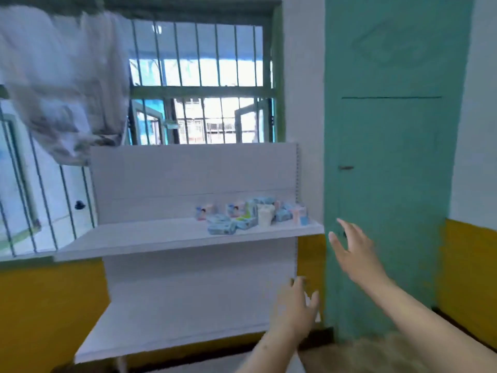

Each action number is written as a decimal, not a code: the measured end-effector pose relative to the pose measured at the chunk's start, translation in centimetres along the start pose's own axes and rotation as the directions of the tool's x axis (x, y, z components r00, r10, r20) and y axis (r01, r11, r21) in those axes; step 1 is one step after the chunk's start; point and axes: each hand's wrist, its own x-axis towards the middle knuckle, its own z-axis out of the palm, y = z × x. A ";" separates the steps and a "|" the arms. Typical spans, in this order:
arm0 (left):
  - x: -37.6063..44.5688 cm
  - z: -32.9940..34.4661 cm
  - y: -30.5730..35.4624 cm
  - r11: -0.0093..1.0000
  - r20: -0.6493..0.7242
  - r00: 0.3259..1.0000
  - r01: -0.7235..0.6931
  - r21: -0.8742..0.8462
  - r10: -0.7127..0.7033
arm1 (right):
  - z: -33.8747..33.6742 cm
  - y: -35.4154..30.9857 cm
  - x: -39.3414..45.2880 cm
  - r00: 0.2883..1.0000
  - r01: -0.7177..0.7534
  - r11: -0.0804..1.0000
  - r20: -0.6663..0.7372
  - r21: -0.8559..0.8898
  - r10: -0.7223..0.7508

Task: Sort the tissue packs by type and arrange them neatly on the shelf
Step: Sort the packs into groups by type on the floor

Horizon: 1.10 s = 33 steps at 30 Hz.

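As I look on from afar, the white shelf [134, 242] stands against the far window, its tissue packs [242, 215] jumbled unsorted at the right end. Both hands reach out, grip released: right hand [352, 251] nearest the packs, left hand [295, 310] lower, holding nothing. Sorting looks unstarted; next comes picking one pack. A teal door [390, 157] flanks the right.

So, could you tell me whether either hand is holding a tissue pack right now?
Nothing is held: the left hand and right hand are both open, short of the tissue packs.
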 end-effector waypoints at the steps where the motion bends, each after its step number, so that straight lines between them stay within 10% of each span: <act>1: 1.2 -2.2 -2.1 1.000 -0.026 0.999 0.027 0.005 -0.026 | 2.0 -2.1 1.6 1.000 0.016 1.000 0.015 0.021 -0.016; 10: 10.0 -16.3 -17.7 0.990 -0.118 0.989 0.104 0.095 -0.093 | 15.0 -13.6 12.3 0.993 0.054 0.999 0.108 -0.008 -0.053; 21: 24.6 -18.0 -27.7 0.990 -0.141 0.983 0.129 0.061 -0.119 | 28.9 -10.9 24.6 0.917 0.116 0.977 0.396 -0.176 -0.038; 33: 44.8 -16.1 -37.3 0.900 0.309 0.949 -0.080 0.429 -0.063 | 46.3 -1.7 44.1 0.583 0.695 0.449 0.806 -0.561 0.104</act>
